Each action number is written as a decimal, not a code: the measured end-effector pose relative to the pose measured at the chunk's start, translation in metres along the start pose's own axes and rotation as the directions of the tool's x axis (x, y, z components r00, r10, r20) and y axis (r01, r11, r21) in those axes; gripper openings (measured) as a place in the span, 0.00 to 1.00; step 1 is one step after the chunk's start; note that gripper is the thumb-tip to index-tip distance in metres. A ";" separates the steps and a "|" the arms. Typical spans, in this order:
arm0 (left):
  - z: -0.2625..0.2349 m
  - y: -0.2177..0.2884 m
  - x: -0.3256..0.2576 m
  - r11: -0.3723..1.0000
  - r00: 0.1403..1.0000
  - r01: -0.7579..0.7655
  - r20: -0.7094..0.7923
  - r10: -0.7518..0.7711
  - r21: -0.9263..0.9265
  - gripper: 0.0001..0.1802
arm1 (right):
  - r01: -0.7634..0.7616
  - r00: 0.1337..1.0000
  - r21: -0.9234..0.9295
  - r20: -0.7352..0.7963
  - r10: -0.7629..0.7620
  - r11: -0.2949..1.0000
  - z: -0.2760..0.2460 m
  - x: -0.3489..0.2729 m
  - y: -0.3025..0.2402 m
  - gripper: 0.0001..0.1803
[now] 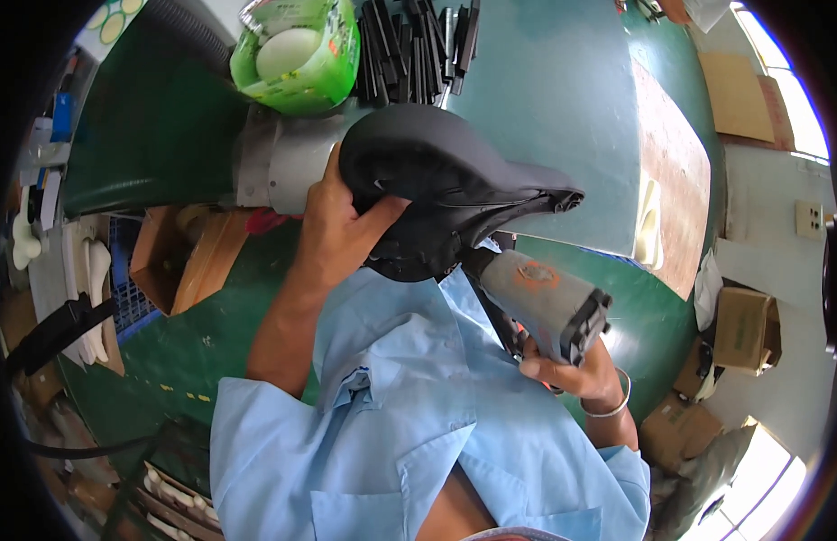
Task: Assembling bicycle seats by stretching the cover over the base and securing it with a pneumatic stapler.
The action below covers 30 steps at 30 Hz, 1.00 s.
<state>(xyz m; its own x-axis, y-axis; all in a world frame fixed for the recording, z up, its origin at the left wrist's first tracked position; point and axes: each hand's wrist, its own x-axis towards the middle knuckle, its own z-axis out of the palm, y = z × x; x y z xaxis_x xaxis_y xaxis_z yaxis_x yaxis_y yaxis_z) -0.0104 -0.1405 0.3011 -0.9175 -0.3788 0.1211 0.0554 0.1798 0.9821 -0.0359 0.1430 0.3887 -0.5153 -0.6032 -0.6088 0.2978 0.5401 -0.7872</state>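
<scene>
Currently the left hand (344,225) clasps the saddle (427,149); below and right of it, the right hand (581,371) wraps round a tool (538,296).

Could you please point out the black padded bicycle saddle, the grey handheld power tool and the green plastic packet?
Black padded bicycle saddle (441,149), head view: curved padded side.
Grey handheld power tool (545,298), head view: middle of housing.
Green plastic packet (341,54), head view: right side.

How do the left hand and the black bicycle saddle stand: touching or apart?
Touching: the head view shows the left hand gripping the black bicycle saddle by its wide end.
</scene>
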 end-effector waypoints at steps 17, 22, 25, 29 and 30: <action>0.061 0.011 0.041 0.750 0.951 0.305 0.224 -0.211 -0.588 0.29 | 0.228 0.898 0.292 -0.432 -0.085 0.929 -0.014 -0.028 0.042 0.08; 0.114 0.013 0.057 0.844 0.981 0.122 0.191 -0.023 -0.523 0.26 | 0.170 0.838 0.043 -0.532 -0.122 0.984 -0.010 -0.039 0.060 0.12; 0.124 0.015 0.057 0.865 0.985 0.078 0.171 0.009 -0.497 0.26 | 0.189 0.807 -0.042 -0.562 -0.180 0.981 -0.010 -0.033 0.048 0.18; 0.125 0.012 0.058 0.864 0.990 0.071 0.140 -0.001 -0.499 0.27 | 0.110 0.859 -0.119 -0.488 -0.155 0.987 -0.013 -0.023 0.046 0.17; 0.126 0.010 0.057 0.862 0.992 0.063 0.130 0.003 -0.504 0.27 | 0.129 0.858 -0.087 -0.489 -0.155 0.988 -0.013 -0.020 0.044 0.16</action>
<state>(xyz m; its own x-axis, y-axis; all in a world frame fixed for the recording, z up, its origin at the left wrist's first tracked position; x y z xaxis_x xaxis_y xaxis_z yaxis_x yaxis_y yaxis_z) -0.1114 -0.0462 0.2999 -0.9607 -0.2573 0.1042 0.1879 -0.3264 0.9264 -0.0227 0.1862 0.3670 -0.8815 -0.3146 -0.3521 0.1578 0.5066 -0.8476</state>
